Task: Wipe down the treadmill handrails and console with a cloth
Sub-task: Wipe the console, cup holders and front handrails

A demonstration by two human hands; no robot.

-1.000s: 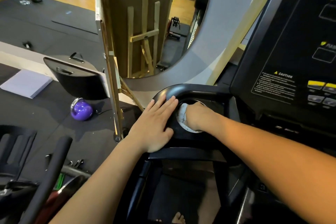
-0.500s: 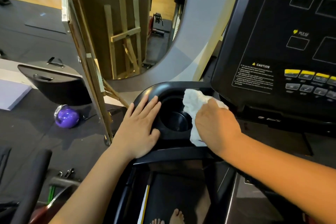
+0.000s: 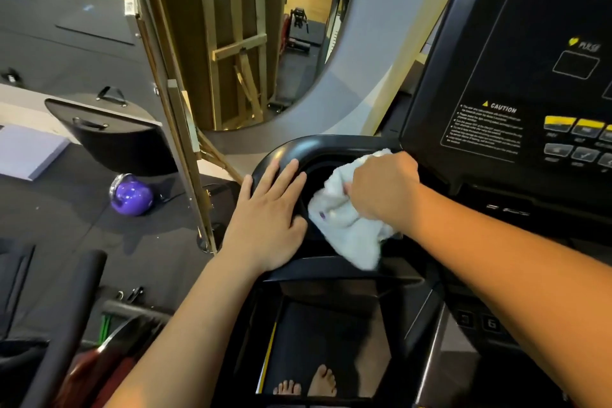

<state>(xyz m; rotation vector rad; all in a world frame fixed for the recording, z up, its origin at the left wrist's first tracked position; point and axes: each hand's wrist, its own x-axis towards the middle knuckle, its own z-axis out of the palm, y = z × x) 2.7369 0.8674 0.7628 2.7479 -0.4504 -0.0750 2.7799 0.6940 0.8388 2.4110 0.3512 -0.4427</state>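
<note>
Left hand point(image 3: 268, 212) lay flat, fingers straight, on the cup-holder rim point(image 3: 291, 147), holding nothing. Just right of it, right hand point(image 3: 381, 187) clutched the white cloth point(image 3: 344, 228), bunched over the cup well. Console point(image 3: 516, 83) rose up and right of that grip, right hand nearer; likely next surface.

Fluffy white terry cloth point(image 3: 344, 225), glossy black plastic cup holder rim point(image 3: 298, 146) beside it, matt console panel point(image 3: 516, 43), probably plastic, above, bare wooden easel point(image 3: 238, 50) beyond.
</note>
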